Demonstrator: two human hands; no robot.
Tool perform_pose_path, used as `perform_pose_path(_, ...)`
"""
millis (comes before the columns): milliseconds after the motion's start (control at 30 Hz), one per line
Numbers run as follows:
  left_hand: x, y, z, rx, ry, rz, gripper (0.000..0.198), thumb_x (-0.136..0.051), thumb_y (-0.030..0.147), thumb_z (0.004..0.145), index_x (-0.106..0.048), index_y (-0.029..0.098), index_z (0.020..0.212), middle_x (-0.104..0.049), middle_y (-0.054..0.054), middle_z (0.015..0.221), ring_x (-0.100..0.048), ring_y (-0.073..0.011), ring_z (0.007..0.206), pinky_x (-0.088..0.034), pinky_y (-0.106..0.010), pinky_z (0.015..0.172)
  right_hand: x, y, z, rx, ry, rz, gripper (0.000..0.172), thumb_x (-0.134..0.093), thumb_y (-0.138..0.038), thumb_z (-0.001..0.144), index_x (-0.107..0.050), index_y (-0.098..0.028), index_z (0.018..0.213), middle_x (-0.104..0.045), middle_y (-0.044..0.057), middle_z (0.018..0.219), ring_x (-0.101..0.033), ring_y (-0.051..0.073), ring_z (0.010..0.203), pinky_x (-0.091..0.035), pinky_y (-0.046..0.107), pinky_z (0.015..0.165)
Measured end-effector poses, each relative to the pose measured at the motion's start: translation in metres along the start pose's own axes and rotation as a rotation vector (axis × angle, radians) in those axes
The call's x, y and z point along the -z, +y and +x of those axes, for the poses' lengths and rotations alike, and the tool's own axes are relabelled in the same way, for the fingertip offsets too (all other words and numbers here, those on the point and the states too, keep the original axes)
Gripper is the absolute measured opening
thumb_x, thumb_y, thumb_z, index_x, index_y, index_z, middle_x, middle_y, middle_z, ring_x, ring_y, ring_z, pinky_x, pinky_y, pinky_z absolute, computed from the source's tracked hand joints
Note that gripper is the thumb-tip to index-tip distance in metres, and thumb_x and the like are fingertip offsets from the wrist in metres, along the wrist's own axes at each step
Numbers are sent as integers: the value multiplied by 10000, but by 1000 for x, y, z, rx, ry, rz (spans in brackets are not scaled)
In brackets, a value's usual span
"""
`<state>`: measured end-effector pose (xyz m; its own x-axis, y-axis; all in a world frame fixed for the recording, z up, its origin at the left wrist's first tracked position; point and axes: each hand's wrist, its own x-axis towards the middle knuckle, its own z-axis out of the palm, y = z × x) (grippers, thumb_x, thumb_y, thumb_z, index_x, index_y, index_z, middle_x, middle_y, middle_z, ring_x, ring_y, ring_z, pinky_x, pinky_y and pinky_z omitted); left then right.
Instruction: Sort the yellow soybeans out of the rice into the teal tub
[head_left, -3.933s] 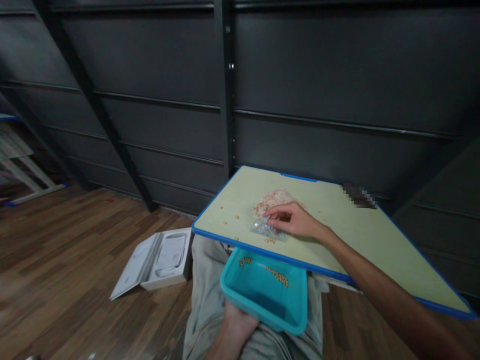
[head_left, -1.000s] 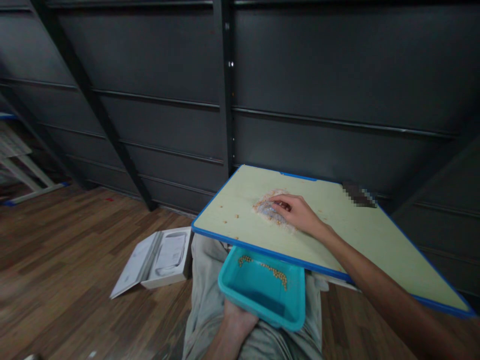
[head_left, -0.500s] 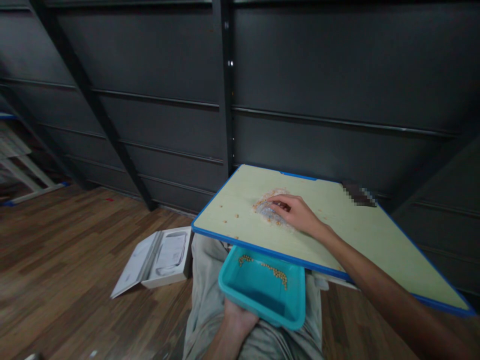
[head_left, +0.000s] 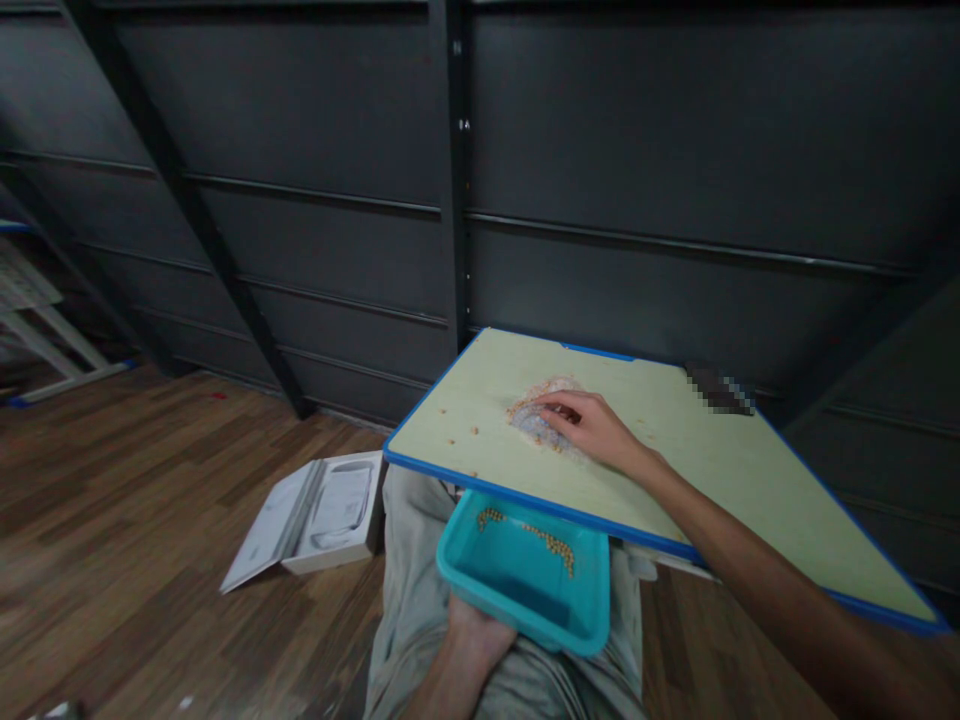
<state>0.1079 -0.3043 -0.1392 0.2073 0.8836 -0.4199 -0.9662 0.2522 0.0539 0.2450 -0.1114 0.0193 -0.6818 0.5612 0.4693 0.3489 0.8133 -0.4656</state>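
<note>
My left hand [head_left: 480, 632] is under the near left side of a teal plastic tray [head_left: 517, 580], holding it tilted over my lap; most of its fingers are hidden beneath. Small round tan beans [head_left: 556, 548] lie along the tray's far side. Over the small table [head_left: 720, 490], my right hand [head_left: 589, 425] has its fingers bent with the tips close together at a pile of white grains [head_left: 536, 422]. Tan beans are mixed into that pile. Whatever the right fingertips pinch, if anything, is too small to make out.
Loose beans [head_left: 474, 431] are scattered on the tabletop left of the pile. A dark, pixelated object [head_left: 718, 390] lies at the table's far right edge. An opened white box [head_left: 337, 515] sits on the wooden floor at left. Behind the table stands a dark panelled wall [head_left: 337, 250].
Both hands, the tray and the pile stay in nearly the same places. Only a slight shift of the camera shows.
</note>
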Motion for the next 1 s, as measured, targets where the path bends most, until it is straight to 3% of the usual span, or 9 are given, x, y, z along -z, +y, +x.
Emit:
perform_pose_path(433,4,-1,1,-50,-29,82,445,-602,640,786,-774,267,958,-859,-77,999,-652,-376,1266,-455,-575,1154,-3,-2,0,-4,-7,70,253,-622,-241,967,-753,-252,1182,-781,58,1110,-707,194,886,-537,339,812)
perform_pose_path(667,2,0,-1,0,-22,40,502,-497,646,846,-777,253,984,-857,-82,1003,-620,-359,1312,-425,-570,1178,-3,-2,-1,16,-5,99,239,-626,-248,971,-755,-250,1172,-779,48,1109,-705,179,885,-531,308,791)
perform_pose_path(1000,0,-1,-1,-37,3,69,462,-551,625,827,-769,252,989,-854,-102,1003,-643,-369,1279,-449,-555,1163,-2,-5,0,24,-28,70,241,-621,-243,974,-752,-239,1177,-782,57,1109,-713,186,896,-534,321,811)
